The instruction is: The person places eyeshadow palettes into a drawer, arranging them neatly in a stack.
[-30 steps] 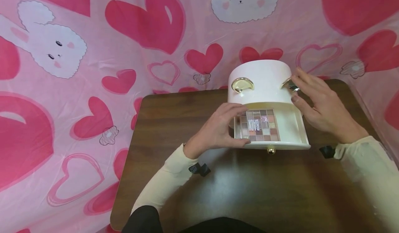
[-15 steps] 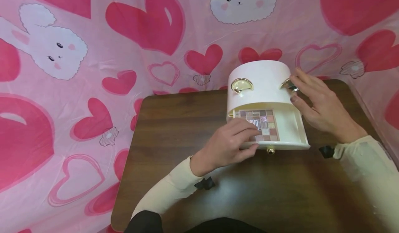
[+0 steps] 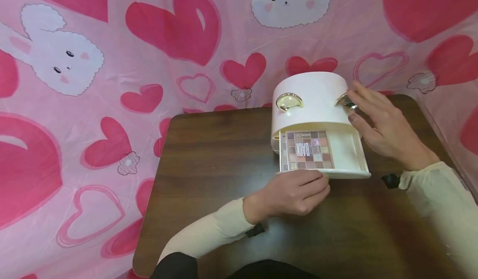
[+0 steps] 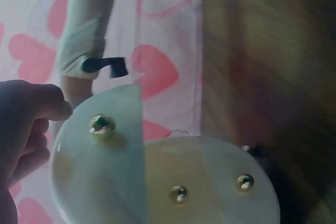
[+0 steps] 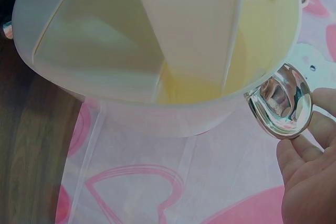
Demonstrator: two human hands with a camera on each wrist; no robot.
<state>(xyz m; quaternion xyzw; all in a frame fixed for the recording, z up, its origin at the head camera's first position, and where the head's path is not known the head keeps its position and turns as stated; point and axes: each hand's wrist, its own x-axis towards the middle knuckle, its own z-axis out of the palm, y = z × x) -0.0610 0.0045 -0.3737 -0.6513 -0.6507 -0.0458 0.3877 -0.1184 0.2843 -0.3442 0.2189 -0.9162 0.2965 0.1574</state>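
Note:
A white storage box (image 3: 311,98) with gold moon-shaped handles stands toward the back of the table. Its drawer (image 3: 345,154) is pulled out, and an eyeshadow palette (image 3: 308,150) lies flat in the left part. My left hand (image 3: 289,194) is at the drawer's front, its bent fingers covering the knob in the head view. In the left wrist view that gold knob (image 4: 102,128) shows uncovered, with my fingertips just beside it. My right hand (image 3: 390,131) is at the box's right side, its mostly straight fingers touching the gold handle (image 5: 283,103).
The brown wooden table (image 3: 209,154) extends left and in front of the box. A pink heart-patterned cloth (image 3: 201,25) hangs close behind it. Two lower gold knobs, including one lower knob (image 4: 178,194), show below the drawer.
My left hand has moved from the palette's left edge, over the drawer's front left corner, to the drawer's front by the knob. The palette is uncovered again. My right hand and the box stay put.

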